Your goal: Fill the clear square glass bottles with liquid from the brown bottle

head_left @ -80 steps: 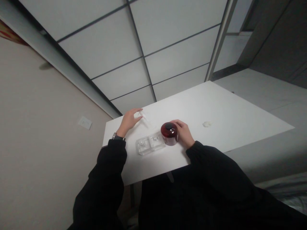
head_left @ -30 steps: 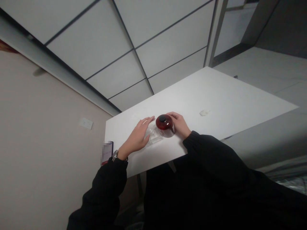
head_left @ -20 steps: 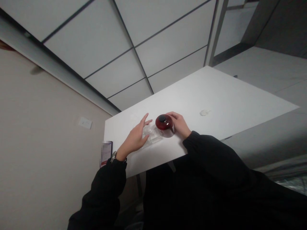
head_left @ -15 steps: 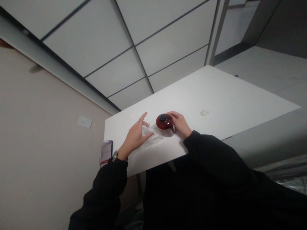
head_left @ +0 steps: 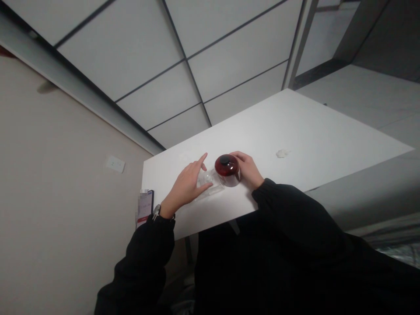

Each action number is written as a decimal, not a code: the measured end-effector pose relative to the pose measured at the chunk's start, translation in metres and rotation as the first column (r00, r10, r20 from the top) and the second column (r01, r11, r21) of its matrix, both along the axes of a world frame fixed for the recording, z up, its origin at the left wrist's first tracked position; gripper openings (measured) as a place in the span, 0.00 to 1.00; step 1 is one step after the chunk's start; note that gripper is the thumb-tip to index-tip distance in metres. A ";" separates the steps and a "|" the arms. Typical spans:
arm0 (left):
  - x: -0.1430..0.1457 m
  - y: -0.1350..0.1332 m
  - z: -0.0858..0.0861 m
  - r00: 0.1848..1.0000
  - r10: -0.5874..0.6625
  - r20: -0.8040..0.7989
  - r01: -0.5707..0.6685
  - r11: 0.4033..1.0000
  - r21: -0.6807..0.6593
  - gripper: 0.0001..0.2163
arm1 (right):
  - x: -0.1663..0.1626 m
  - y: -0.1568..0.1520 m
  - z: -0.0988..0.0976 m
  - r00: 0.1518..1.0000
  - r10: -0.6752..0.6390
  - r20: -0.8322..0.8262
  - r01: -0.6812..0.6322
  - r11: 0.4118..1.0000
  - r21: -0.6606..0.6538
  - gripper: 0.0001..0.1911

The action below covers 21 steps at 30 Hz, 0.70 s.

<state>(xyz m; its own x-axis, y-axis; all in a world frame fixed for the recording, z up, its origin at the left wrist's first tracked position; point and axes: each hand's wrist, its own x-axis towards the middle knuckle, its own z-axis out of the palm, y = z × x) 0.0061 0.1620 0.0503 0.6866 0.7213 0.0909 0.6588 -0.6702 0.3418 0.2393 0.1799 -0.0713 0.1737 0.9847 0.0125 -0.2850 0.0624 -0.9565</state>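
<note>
A lidded pot (head_left: 229, 179) with a clear-looking body stands upright on the white table. Its lid (head_left: 226, 165) is glossy dark red with a black knob on top. Around the pot's right side curls my right hand (head_left: 247, 169), shut on it; some fingers are hidden behind it. My left hand (head_left: 188, 183) is open, thumb and fingers apart, just left of the pot. Beneath and beyond its fingertips lies crinkled clear plastic packaging (head_left: 215, 189). A small, clear, rounded shape (head_left: 208, 176) shows between thumb and fingers, too faint to name.
The white table (head_left: 315, 131) meets a panelled partition along its far side. A crumpled whitish scrap (head_left: 282, 153) lies to the right of the pot. At the left edge is a phone (head_left: 145, 206) with a lit screen. A wall socket (head_left: 115, 164) is on the left wall.
My left hand has moved slightly right, its fingers now nearer the pot. The pot and my right hand have shifted little, along with a slight camera movement.
</note>
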 end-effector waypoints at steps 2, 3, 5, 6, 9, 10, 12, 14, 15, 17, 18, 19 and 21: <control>0.001 0.000 0.001 1.000 -0.013 -0.014 0.014 1.000 0.014 0.40 | 0.000 0.000 0.000 1.000 -0.002 0.000 0.002 1.000 0.002 0.11; 0.002 0.000 0.001 0.999 -0.042 -0.019 0.042 0.999 0.012 0.39 | 0.000 0.000 0.000 1.000 -0.001 0.000 0.001 1.000 0.002 0.11; 0.003 -0.001 0.002 0.995 -0.092 -0.024 0.093 0.996 0.006 0.41 | -0.001 0.000 0.000 1.000 -0.003 -0.002 0.003 1.000 0.002 0.11; 0.004 -0.001 0.002 0.996 -0.088 -0.031 0.088 0.996 0.014 0.43 | -0.001 0.000 -0.001 1.000 -0.003 -0.003 0.003 1.000 0.002 0.11; 0.008 -0.002 -0.001 0.997 0.024 -0.075 -0.017 0.996 0.087 0.45 | 0.000 0.001 -0.002 1.000 -0.002 -0.004 0.002 1.000 0.002 0.11; 0.009 -0.002 -0.001 0.993 0.072 -0.089 -0.061 0.991 0.121 0.43 | 0.000 0.001 -0.002 1.000 -0.002 -0.004 0.002 1.000 0.001 0.11; 0.011 -0.005 -0.002 0.988 0.123 -0.097 -0.106 0.981 0.164 0.36 | 0.000 0.002 -0.003 1.000 -0.003 -0.003 0.003 1.000 0.000 0.11; 0.011 -0.008 0.000 0.991 0.089 -0.097 -0.075 0.987 0.140 0.34 | 0.000 0.002 -0.003 1.000 -0.003 -0.002 0.003 1.000 -0.001 0.11; 0.012 -0.010 0.002 0.993 0.053 -0.102 -0.041 0.992 0.115 0.35 | 0.000 0.002 -0.003 1.000 -0.002 -0.001 0.002 1.000 -0.001 0.11; 0.013 -0.012 0.004 0.994 0.001 -0.113 0.008 0.997 0.082 0.39 | 0.000 0.001 -0.004 1.000 0.000 -0.002 0.000 1.000 0.000 0.11; 0.013 -0.012 0.005 0.994 0.010 -0.111 0.000 0.996 0.086 0.40 | 0.000 0.001 -0.004 1.000 -0.001 -0.004 0.001 1.000 0.001 0.11; 0.014 -0.011 0.005 0.994 0.041 -0.104 -0.031 0.994 0.101 0.41 | 0.000 0.001 -0.004 1.000 -0.003 -0.006 0.003 1.000 0.003 0.11; 0.014 -0.007 0.002 0.988 0.133 -0.081 -0.121 0.984 0.131 0.44 | 0.000 0.001 -0.004 1.000 -0.008 -0.008 0.008 1.000 0.005 0.11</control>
<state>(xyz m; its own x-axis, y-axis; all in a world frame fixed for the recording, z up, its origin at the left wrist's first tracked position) 0.0200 0.1550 0.0527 0.5995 0.7899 0.1289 0.7653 -0.6129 0.1965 0.2392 0.1808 -0.0753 0.1813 0.9833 0.0159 -0.2919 0.0692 -0.9540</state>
